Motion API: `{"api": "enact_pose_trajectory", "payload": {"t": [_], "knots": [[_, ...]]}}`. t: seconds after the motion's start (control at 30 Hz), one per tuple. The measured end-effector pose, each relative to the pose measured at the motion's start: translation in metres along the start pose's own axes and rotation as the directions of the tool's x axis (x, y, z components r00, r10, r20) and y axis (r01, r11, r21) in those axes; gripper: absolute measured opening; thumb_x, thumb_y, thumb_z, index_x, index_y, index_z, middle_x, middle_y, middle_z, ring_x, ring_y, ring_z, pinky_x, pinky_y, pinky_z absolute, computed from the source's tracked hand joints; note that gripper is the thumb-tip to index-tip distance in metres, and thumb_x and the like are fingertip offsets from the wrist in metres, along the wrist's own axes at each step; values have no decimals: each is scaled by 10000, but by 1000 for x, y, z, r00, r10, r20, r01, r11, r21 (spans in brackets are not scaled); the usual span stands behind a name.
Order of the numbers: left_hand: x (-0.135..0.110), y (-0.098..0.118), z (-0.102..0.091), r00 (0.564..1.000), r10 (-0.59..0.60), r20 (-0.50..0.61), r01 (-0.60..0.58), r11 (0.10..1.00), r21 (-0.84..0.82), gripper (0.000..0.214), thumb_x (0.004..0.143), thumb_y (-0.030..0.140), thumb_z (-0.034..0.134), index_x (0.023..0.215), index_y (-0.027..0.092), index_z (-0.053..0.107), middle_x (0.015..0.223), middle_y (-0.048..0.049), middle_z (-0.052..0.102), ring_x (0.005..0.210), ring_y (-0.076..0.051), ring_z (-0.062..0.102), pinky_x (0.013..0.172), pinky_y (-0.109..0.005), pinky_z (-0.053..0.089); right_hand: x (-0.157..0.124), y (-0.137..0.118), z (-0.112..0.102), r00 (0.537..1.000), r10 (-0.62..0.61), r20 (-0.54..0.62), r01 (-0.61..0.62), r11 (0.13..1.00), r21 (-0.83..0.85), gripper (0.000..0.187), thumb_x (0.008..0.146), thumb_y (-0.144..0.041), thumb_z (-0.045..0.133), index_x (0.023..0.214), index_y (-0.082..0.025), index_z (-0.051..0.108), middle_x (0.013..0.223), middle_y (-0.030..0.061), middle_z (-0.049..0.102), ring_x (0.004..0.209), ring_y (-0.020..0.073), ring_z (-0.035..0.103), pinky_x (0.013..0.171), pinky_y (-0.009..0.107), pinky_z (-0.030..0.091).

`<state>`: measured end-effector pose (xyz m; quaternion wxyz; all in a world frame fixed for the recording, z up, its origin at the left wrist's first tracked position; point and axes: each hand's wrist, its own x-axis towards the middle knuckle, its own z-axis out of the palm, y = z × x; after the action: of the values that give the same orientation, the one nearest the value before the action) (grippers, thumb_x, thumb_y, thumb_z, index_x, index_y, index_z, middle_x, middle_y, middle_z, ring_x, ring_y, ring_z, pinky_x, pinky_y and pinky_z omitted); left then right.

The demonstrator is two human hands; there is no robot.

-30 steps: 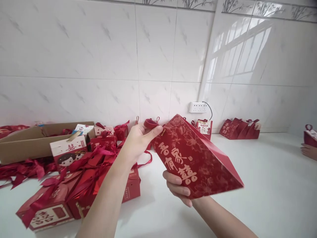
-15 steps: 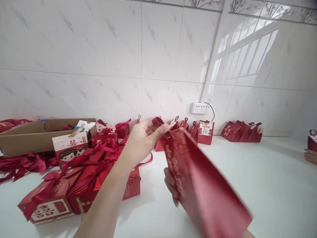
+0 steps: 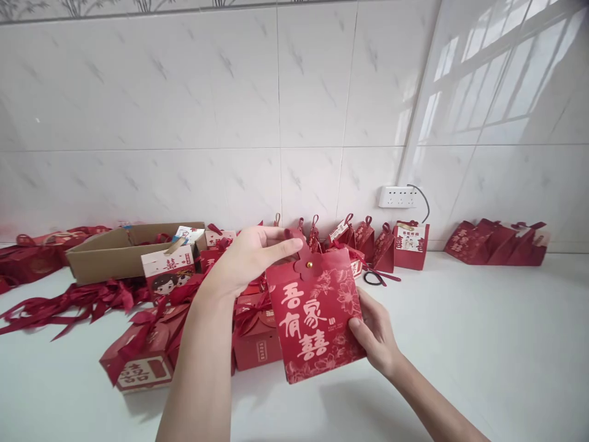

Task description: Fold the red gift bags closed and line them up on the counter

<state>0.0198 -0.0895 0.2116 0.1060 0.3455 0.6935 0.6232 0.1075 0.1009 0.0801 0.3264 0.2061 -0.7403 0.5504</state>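
Note:
Raised over the white table is a red gift box [image 3: 317, 325] with pale Chinese characters and flower prints, its broad face toward me. My left hand [image 3: 253, 255] pinches the strap loop at its top, just above a flower-shaped tab with a gold stud. The fingers of my right hand [image 3: 375, 331] grip the box's right edge, thumb on the front and the other fingers behind. Red ribbon-tied boxes [image 3: 142, 356] stand on the table to the left, partly covered by my left forearm.
A cardboard box [image 3: 110, 255] and loose red ribbons [image 3: 83, 304] lie at the left. Small red bags [image 3: 384, 248] with loops line the wall beneath a power strip [image 3: 398, 197]. More red boxes [image 3: 497, 242] stand at the back right. A dark ring [image 3: 373, 278] lies on the table [image 3: 483, 344].
The red gift box has turned from a slanted side view to show its front face. My right hand has come into view at its right edge. The whole view has shifted left.

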Motion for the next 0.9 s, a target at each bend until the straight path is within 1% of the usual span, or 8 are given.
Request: {"api": "enact_pose_trajectory", "payload": {"t": [0.13,0.27,0.43,0.53,0.7,0.77,0.83,0.9], "knots": [[3,-1,5,996,58,-61,-53,996,74,335,751,383,690,1005,167,714,955,-78,729,875,-223,668,795,-344,523,1,-1,-3,1000,12,25,-10,999,-48,312,874,-494,440,898,-199,539,917,76,613,809,229,592,597,289,487],[4,-2,11,991,134,-10,-131,983,128,330,807,332,626,1091,173,686,965,-72,728,984,-239,650,864,-364,510,2,-4,-4,997,-50,59,58,990,-131,300,864,-491,440,815,-201,497,803,50,559,692,191,546,566,287,470],[5,-2,14,993,115,-13,-113,987,110,535,828,322,613,1334,201,491,963,-86,733,862,-211,674,851,-391,514,3,-7,-4,996,-58,75,68,988,-139,306,871,-495,417,803,-202,472,767,40,516,661,181,517,551,283,459],[5,-2,16,992,124,-5,-124,991,52,477,829,298,612,1289,202,531,951,-79,735,832,-196,677,802,-353,533,2,-7,-5,997,-42,67,51,990,-130,303,866,-496,425,799,-203,464,788,42,521,681,183,519,588,295,477],[7,-3,18,987,157,-30,-155,986,67,312,801,377,656,1038,176,681,926,-69,737,872,-200,676,850,-337,524,1,-5,-6,998,5,63,2,995,-100,320,846,-515,449,790,-202,485,797,43,536,694,187,527,623,306,490],[9,-4,18,987,149,-61,-145,987,63,304,803,381,652,1018,168,687,917,-74,736,857,-207,680,839,-347,531,2,-5,-6,997,52,58,-50,998,-36,319,834,-512,476,812,-197,524,831,52,565,730,199,550,624,301,487],[12,-4,19,987,132,-97,-135,991,-24,280,823,319,620,1041,153,677,910,-79,733,843,-212,686,804,-348,544,3,-6,-4,986,156,60,-162,979,123,303,813,-492,523,857,-195,563,870,54,597,774,211,576,650,299,491],[16,-4,19,985,107,-136,-129,979,-158,271,845,264,555,1047,123,669,905,-91,728,827,-214,690,771,-348,553,5,-9,0,941,327,88,-336,869,363,308,766,-485,577,856,-191,584,827,43,614,743,208,588,666,309,500]]}}
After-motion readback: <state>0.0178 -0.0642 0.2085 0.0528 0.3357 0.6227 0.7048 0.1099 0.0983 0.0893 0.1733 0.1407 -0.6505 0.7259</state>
